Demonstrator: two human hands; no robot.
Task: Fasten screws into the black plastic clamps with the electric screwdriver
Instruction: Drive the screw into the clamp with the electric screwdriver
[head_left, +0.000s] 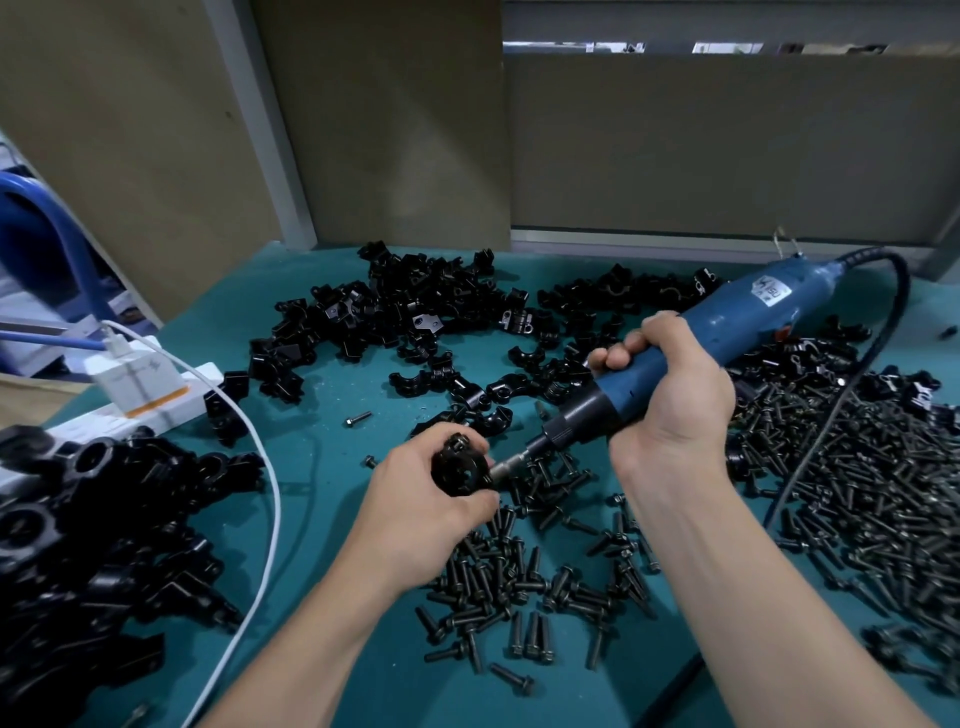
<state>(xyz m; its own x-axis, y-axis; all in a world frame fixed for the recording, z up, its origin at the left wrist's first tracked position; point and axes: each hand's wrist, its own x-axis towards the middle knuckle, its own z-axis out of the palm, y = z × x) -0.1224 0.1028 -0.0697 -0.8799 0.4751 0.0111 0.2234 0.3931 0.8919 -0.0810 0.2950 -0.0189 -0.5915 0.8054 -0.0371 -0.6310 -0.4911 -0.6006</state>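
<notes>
"What is that person doing?"

"Putting a screw in, I think. The left hand (415, 499) has its thumb and fingers curled round one black clamp (462, 465) and holds it just above the desk (322, 467)."

"And the other hand?"

"The right hand (675, 395) is wrapped tight round the blue electric screwdriver (727, 332). The tool slants up and away to the right of the clamp. Its metal bit (511, 462) touches the clamp's right side."

"Is the screw all the way in?"

"I can't tell. The tip is too small and dark to see. It looks like the driving step, with the bit pushed into the hole."

"What comes next?"

"My guess is the tool has to stay lined up straight with the hole. The left hand has to hold the clamp hard so it doesn't spin. After that, this clamp gets put down and a new one picked up."

"Where are the new ones?"

"Loose clamps (415, 306) lie in a heap behind the held clamp. Screws (857, 493) are spread out to its right and in front of it, near enough to grab."

"Anything in the way?"

"A white cable (260, 452) runs along to the left of the clamp, well apart from it."
</notes>
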